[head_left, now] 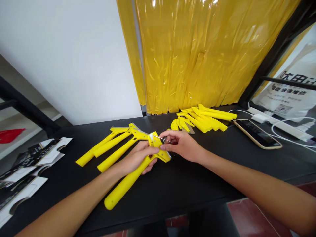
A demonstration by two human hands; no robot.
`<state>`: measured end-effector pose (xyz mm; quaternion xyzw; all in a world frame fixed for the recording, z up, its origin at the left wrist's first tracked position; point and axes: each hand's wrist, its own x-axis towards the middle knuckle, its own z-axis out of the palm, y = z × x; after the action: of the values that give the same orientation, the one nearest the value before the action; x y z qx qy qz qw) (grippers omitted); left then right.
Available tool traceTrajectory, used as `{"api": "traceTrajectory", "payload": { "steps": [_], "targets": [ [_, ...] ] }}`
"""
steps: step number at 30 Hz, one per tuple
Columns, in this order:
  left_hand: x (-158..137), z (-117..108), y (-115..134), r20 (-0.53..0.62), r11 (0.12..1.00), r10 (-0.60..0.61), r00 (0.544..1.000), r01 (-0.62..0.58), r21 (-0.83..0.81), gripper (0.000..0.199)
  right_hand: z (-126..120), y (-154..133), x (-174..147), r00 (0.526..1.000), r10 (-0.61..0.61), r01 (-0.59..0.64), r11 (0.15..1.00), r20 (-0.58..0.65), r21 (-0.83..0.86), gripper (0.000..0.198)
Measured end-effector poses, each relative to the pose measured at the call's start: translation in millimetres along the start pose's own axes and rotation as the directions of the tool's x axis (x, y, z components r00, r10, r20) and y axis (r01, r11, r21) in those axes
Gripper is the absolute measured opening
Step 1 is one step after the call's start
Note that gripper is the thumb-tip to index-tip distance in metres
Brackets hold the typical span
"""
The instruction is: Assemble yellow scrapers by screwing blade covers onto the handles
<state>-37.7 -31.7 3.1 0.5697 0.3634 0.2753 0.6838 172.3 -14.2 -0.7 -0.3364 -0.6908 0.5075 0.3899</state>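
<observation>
My left hand [139, 156] is wrapped round the head end of a yellow scraper [128, 182], whose long handle slants down toward the desk's front edge. Between the thumb and fingers of my right hand [182, 144] is a thin metal rod [160, 138], like a hex key; its far end lies over the scraper's head. A small dark piece shows beside those fingertips, too small to name. To the left, several more yellow scrapers [113, 154] lie side by side with their heads pointing away. Another pile of yellow scraper parts [204, 120] rests behind my right hand.
Black desk [197, 184] under everything. Printed card sleeves [32, 171] are stacked at the left. A phone [258, 133] lies at the right near a white power strip [281, 123] with cables. A yellow plastic curtain [192, 59] and a white panel [74, 59] stand behind.
</observation>
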Motion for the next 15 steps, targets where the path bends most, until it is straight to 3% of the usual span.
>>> {"api": "traceTrajectory", "payload": {
  "steps": [5,11,15],
  "targets": [
    [-0.2,-3.7,0.0,0.048,1.000,0.003,0.999,-0.002,-0.018,0.004,3.3,0.1,-1.7,0.999,-0.019,0.019,1.000,-0.036,-0.015,0.033],
    [1.7,-4.4,1.5,0.050,0.999,-0.011,0.999,0.013,-0.034,0.014,3.9,5.7,0.0,0.999,-0.035,0.036,0.999,-0.038,0.026,0.035],
    [2.0,-5.4,-0.3,0.064,1.000,-0.001,0.998,0.002,-0.010,0.006,5.8,8.9,1.6,0.999,0.007,-0.004,0.996,-0.037,0.086,0.036]
  ]
}}
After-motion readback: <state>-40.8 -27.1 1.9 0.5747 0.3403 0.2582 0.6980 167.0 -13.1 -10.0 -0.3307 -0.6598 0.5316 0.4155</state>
